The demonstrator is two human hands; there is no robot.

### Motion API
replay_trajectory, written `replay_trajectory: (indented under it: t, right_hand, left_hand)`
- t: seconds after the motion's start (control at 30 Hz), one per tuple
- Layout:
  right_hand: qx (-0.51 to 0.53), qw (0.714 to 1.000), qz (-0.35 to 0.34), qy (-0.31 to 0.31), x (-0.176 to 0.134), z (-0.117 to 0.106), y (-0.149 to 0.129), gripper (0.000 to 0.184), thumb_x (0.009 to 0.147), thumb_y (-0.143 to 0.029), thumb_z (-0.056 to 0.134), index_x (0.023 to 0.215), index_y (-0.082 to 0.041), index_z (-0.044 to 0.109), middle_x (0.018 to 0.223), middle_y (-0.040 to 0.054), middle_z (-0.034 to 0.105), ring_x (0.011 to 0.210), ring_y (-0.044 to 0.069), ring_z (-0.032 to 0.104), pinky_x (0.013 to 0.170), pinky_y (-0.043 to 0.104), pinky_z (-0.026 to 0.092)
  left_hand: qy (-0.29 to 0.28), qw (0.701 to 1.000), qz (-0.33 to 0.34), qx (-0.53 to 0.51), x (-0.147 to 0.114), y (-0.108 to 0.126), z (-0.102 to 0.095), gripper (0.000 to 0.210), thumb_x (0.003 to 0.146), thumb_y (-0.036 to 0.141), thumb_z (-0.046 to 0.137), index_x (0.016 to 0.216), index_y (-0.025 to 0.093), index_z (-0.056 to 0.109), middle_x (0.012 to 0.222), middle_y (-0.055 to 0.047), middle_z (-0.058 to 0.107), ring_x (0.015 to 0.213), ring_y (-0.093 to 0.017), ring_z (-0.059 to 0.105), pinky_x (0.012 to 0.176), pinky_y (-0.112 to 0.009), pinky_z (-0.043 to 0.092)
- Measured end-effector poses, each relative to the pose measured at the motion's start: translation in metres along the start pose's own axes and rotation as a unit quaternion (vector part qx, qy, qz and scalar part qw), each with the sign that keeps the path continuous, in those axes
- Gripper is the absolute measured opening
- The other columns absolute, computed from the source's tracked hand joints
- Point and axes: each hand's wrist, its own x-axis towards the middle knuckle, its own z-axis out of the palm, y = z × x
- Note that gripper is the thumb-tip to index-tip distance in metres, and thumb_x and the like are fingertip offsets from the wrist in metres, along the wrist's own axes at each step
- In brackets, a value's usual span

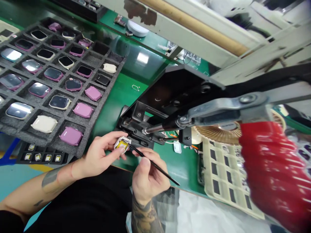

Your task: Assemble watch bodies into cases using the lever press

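Note:
Between the thumb and fingers of my left hand (104, 150) is a small white smartwatch case (122, 144), its inside with yellow parts facing up. My right hand (150, 171) is closed around a thin black stick-like tool (161, 170), slanting from lower right to upper left. The tool's tip reaches the right edge of the case; whether it touches the inner parts I cannot tell. Just beyond both hands stands a black clamp press (143, 119) with a metal lever and a red grip (272, 168).
To the left lies a grey foam tray (97, 113) with several purple and white watches. Below it is a small black tray (50, 153) with little parts. At right are a cream compartment tray (218, 171) and a gold fan-like disc (218, 131). A shelf frame (194, 29) crosses above.

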Motion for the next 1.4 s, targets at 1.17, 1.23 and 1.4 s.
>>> replay_trajectory:
  t: [1.17, 1.23, 1.4]
  right_hand:
    - [-0.01, 0.996, -0.068, -0.048, 0.001, -0.011, -0.004, 0.024, 0.107, -0.014, 0.069, 0.126, -0.025, 0.079, 0.107, 0.0095, 0.081, 0.096, 0.029, 0.081, 0.079, 0.051, 0.07]
    - [-0.007, 0.996, -0.082, -0.042, 0.0, -0.01, -0.003, 0.028, 0.105, -0.011, 0.068, 0.127, -0.025, 0.078, 0.104, 0.0087, 0.082, 0.092, 0.029, 0.082, 0.076, 0.052, 0.071]
    - [0.006, 0.997, -0.067, -0.033, 0.0, -0.004, 0.0, 0.027, 0.104, -0.009, 0.07, 0.124, -0.025, 0.08, 0.106, 0.0087, 0.083, 0.097, 0.028, 0.082, 0.081, 0.05, 0.071]
  left_hand:
    - [-0.003, 0.999, 0.022, 0.049, -0.002, -0.001, -0.001, 0.041, 0.11, 0.018, 0.071, 0.151, 0.014, 0.067, 0.109, -0.007, 0.087, 0.088, -0.016, 0.088, 0.086, -0.022, 0.071]
    - [-0.004, 0.998, 0.028, 0.051, -0.003, -0.001, -0.001, 0.042, 0.11, 0.017, 0.072, 0.151, 0.015, 0.067, 0.109, -0.006, 0.087, 0.088, -0.015, 0.087, 0.087, -0.021, 0.07]
    - [-0.005, 0.998, 0.033, 0.056, -0.003, -0.001, -0.001, 0.043, 0.109, 0.016, 0.072, 0.152, 0.017, 0.068, 0.113, -0.006, 0.087, 0.09, -0.016, 0.087, 0.089, -0.022, 0.071]
